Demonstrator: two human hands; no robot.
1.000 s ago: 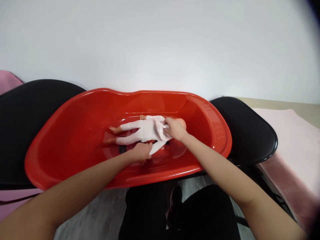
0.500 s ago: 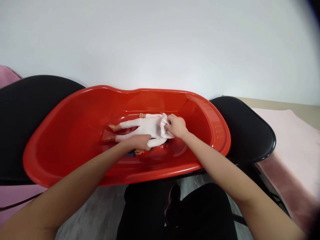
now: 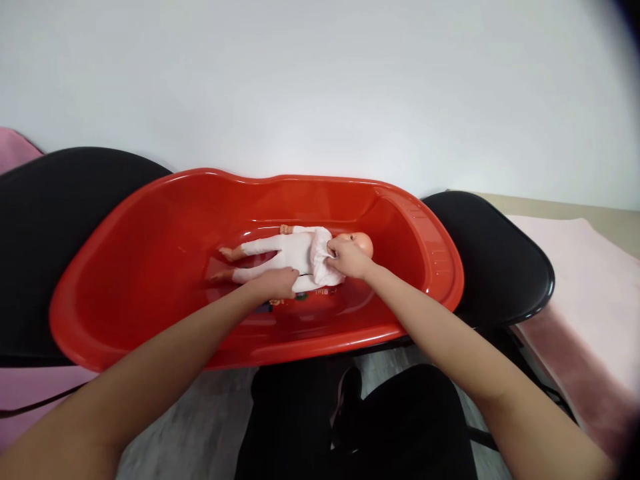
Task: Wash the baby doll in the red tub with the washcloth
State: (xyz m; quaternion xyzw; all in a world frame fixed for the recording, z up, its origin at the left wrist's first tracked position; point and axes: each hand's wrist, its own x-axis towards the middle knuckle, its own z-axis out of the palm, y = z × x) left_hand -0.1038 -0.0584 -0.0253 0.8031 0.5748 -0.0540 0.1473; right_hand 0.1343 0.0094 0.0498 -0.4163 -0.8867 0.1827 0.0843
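A baby doll (image 3: pixel 300 250) with a white body lies on its back in the red baby bathtub (image 3: pixel 165 313), head to the right and bare feet to the left. Bunched over its chest and neck is a pale pinkish-white cloth (image 3: pixel 320 257). My right hand (image 3: pixel 347 259) has its fingers closed on the cloth near the doll's chin, partly covering the face. My left hand (image 3: pixel 279 283) is closed round the doll's near arm by the waist. That arm's small hand shows just below mine; my fingertips are partly hidden.
Black seats (image 3: pixel 500 260) stand at both ends of the tub. Pale pink fabric (image 3: pixel 590 280) covers a surface at the right, and more pink shows at the left. A white wall (image 3: pixel 320 87) rises behind. My legs are just below the tub's front rim.
The cloth has come down off the doll's face onto its chest, so the face and head now show. My right hand still grips it. My left hand has shifted slightly left.
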